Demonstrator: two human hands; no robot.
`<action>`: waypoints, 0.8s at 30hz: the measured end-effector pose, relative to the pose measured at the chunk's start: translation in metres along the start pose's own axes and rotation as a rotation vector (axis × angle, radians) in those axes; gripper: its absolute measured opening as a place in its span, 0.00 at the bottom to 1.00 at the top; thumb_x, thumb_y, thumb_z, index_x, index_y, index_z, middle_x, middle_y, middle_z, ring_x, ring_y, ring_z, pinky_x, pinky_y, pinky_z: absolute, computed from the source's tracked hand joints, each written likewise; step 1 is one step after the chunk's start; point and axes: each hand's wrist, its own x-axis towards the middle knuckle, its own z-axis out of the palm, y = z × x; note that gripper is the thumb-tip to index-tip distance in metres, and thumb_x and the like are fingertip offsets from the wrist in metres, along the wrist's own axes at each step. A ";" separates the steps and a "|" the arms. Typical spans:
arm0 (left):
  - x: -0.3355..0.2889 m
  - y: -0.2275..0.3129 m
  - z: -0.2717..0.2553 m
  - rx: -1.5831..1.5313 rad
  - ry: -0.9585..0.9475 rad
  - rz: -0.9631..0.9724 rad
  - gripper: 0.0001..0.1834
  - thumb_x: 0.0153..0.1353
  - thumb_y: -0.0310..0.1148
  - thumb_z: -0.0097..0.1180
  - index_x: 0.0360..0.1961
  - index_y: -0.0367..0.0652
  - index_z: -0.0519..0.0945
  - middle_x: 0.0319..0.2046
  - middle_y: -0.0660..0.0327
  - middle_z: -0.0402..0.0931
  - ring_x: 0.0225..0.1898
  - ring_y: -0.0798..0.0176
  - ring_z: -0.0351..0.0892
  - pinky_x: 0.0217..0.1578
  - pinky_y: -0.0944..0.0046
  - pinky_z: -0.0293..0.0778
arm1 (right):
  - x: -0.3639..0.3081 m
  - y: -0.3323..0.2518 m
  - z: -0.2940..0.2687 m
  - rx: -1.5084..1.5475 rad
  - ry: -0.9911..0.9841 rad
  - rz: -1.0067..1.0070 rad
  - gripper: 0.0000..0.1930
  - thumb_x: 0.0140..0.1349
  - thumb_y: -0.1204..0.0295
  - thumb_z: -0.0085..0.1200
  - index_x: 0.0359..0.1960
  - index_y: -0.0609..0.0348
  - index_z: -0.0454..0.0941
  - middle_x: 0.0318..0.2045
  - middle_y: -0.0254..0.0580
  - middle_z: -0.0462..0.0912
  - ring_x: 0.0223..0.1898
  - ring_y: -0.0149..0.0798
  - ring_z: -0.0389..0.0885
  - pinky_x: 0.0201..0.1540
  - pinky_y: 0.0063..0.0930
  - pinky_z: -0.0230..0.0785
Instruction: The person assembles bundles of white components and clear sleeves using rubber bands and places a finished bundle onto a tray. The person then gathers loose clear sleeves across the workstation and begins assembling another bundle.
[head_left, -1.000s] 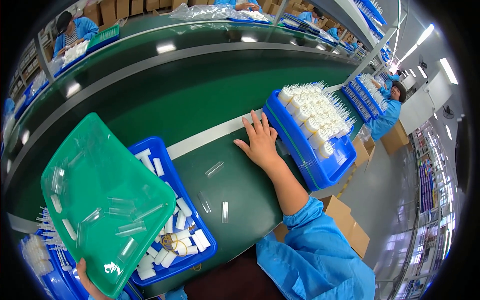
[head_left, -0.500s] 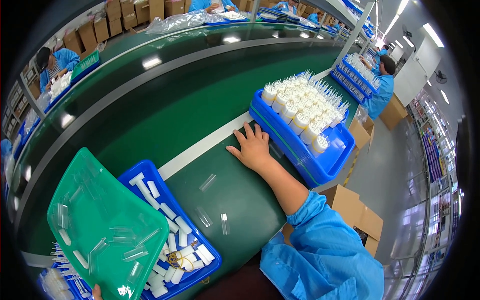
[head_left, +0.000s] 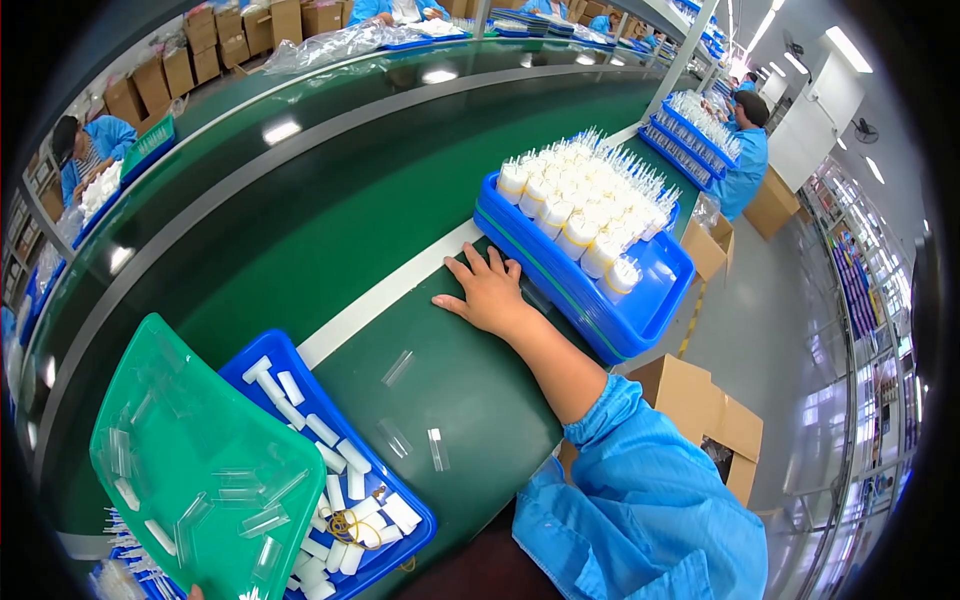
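Observation:
My right hand [head_left: 487, 288] lies on the dark green bench with its fingers spread, holding nothing. Its fingertips reach the white strip along the belt, just left of a stack of blue trays [head_left: 570, 290] bearing bundles of thin clear tubes with white wrapping [head_left: 580, 205]. At the lower left, a tip of my left hand [head_left: 196, 592] shows at the near edge of a green tray [head_left: 200, 430], gripping it; the rest is out of the picture. The green tray sits tilted over a blue tray [head_left: 275, 345] and holds short clear plastic pieces and a few white ones.
White tubes [head_left: 345, 455] and yellow rubber bands [head_left: 357, 527] fill the blue tray. Three clear pieces [head_left: 438, 450] lie loose on the bench. A green conveyor belt [head_left: 350, 210] runs beyond. Cardboard boxes [head_left: 690, 410] stand at the right; co-workers in blue sit further along.
The whole view has shifted slightly, so the bench and trays appear a little further left. My right hand keeps its spread pose; less of my left hand shows at the lower edge.

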 end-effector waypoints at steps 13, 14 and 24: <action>0.000 -0.003 -0.004 0.167 -0.047 0.107 0.38 0.47 0.42 0.71 0.49 0.23 0.69 0.36 0.40 0.77 0.33 0.44 0.80 0.32 0.53 0.79 | -0.020 -0.007 -0.021 -0.003 -0.080 0.006 0.39 0.53 0.37 0.51 0.62 0.46 0.66 0.67 0.51 0.55 0.67 0.63 0.48 0.61 0.64 0.43; -0.010 -0.017 -0.001 0.190 0.011 0.142 0.38 0.47 0.43 0.71 0.49 0.23 0.69 0.36 0.41 0.77 0.32 0.44 0.80 0.32 0.53 0.79 | -0.019 -0.003 -0.020 -0.004 -0.079 0.011 0.39 0.53 0.37 0.51 0.62 0.46 0.66 0.67 0.51 0.55 0.67 0.63 0.48 0.61 0.64 0.43; -0.006 -0.018 0.014 0.269 0.235 0.411 0.39 0.52 0.39 0.68 0.57 0.28 0.61 0.38 0.36 0.74 0.30 0.42 0.79 0.28 0.52 0.80 | -0.041 -0.014 -0.023 0.082 -0.182 -0.065 0.43 0.51 0.35 0.51 0.65 0.46 0.61 0.68 0.52 0.52 0.68 0.64 0.44 0.62 0.64 0.42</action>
